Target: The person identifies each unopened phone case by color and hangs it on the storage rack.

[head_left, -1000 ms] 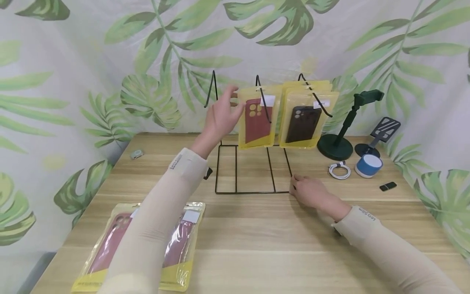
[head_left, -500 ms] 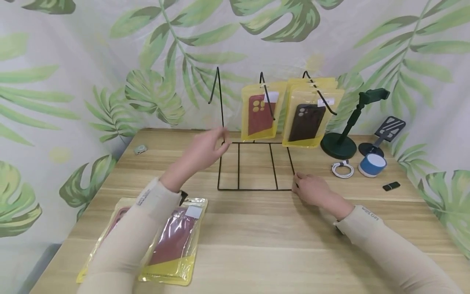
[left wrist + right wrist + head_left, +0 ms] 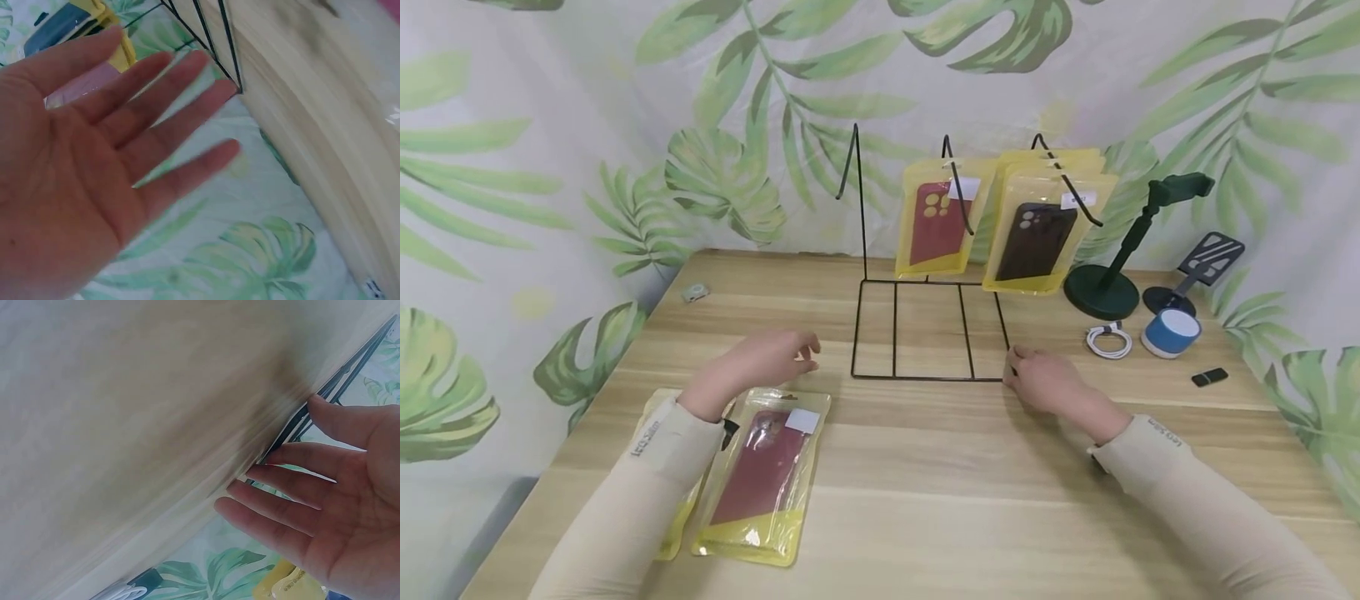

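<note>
A black wire rack (image 3: 929,377) stands on the wooden table (image 3: 940,492). A yellow packet with a red phone case (image 3: 937,223) hangs on its middle hook. Yellow packets fronted by a black case (image 3: 1037,242) hang on the right hook. The left hook (image 3: 850,162) is bare. My left hand (image 3: 772,357) hovers low over the table with fingers relaxed and holds nothing; its palm (image 3: 94,156) shows open in the left wrist view. Just below it lies a packet with a red case (image 3: 766,477), and another packet (image 3: 664,523) sits partly under my sleeve. My right hand (image 3: 1039,382) rests on the table, its straight fingers (image 3: 294,459) touching the rack's front right corner.
Right of the rack stand a green phone stand (image 3: 1105,283) and a black phone holder (image 3: 1197,267). A blue speaker (image 3: 1170,333), a coiled white cable (image 3: 1108,342) and a small black item (image 3: 1210,377) lie nearby. A small grey object (image 3: 696,292) lies far left. A leaf-print curtain backs the table.
My left hand let go of the hanging red-case packet and came down and back to the table beside the flat packets. My right hand stayed at the rack's corner.
</note>
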Available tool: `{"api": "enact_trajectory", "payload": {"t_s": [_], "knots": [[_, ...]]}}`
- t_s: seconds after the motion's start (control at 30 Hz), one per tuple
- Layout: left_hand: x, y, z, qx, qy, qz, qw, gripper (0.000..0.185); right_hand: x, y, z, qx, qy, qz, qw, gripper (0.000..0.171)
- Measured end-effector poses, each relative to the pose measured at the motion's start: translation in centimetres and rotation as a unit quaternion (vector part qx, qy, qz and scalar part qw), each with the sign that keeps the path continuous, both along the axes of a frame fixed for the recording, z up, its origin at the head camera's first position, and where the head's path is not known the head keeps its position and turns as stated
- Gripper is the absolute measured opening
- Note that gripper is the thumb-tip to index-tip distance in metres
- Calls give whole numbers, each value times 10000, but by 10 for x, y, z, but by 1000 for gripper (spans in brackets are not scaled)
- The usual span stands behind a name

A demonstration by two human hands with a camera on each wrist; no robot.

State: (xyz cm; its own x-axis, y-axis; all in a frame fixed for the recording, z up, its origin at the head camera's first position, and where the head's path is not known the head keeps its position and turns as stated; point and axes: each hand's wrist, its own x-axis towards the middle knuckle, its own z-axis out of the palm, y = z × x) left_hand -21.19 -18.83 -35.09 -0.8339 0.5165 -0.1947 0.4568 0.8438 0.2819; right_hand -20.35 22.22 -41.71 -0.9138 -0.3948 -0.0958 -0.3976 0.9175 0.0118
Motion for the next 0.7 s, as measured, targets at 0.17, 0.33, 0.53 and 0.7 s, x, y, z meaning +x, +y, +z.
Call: {"api": "enact_trajectory", "payload": {"t_s": [0.17, 0.33, 0.53, 0.7], "knots": [[5, -24, -6, -414, -558, 75, 9976, 37, 0, -1, -1, 14, 58, -21, 10000, 49], [7, -37, -17, -425, -811, 129, 9957, 37, 1, 1, -2, -3, 100, -48, 9999, 48], [10, -39, -35, -525, -248, 311, 9978, 25, 2, 2, -1, -42, 118, -21, 9999, 49], [12, -41, -45, -592, 163, 381, 9974, 16, 1, 2, -1, -42, 120, -45, 9999, 49]]}}
